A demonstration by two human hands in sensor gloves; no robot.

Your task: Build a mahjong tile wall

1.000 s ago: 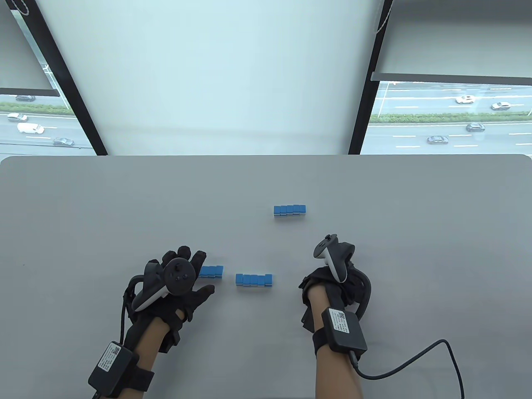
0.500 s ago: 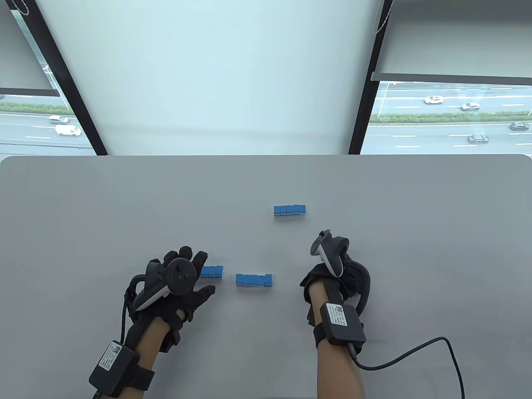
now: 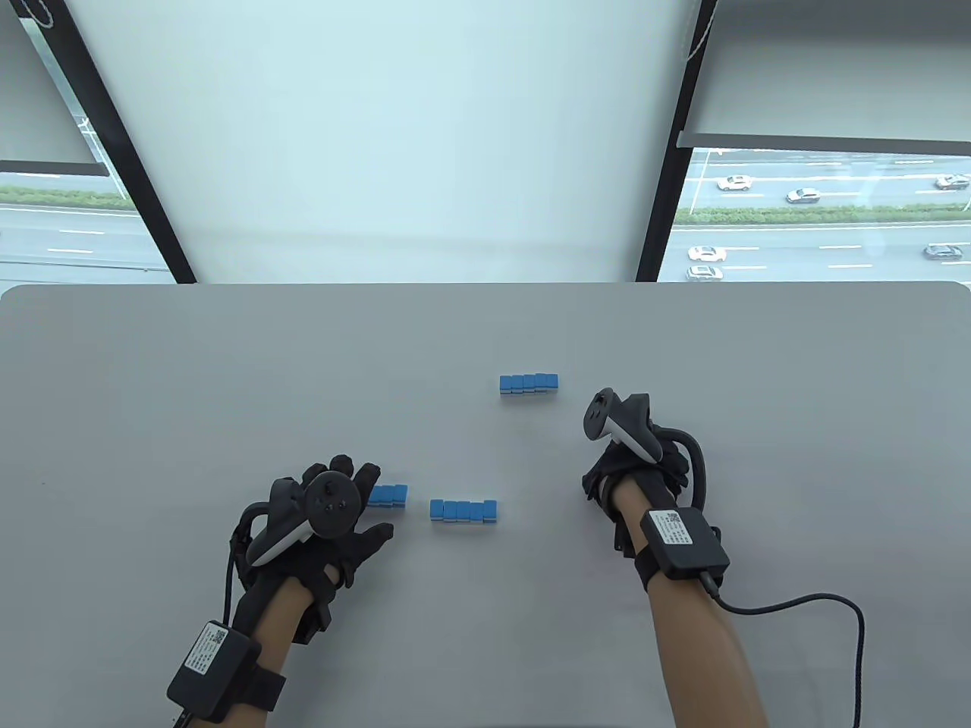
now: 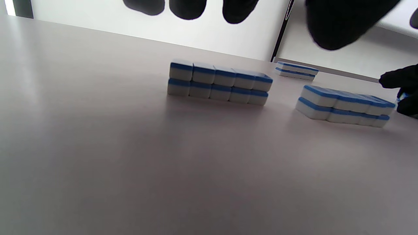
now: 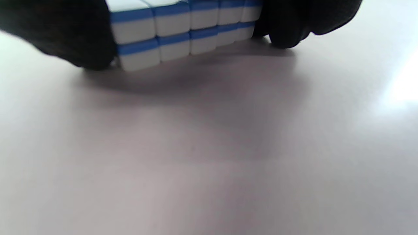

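left-hand block (image 3: 388, 496): my left hand (image 3: 318, 523) and its tracker cover the block's left end in the table view; tile count there cannot be told.
right-hand block (image 5: 183, 32): cut off by the top edge in the right wrist view, blurred, both ends behind my dark fingers (image 5: 287, 29).
right hand (image 3: 633, 462): fingers hidden under the tracker in the table view; the block it grips does not show there.
far block (image 4: 296, 70): too small in the left wrist view to count tiles.
left fingertips (image 4: 186, 6): cut off by the top edge.
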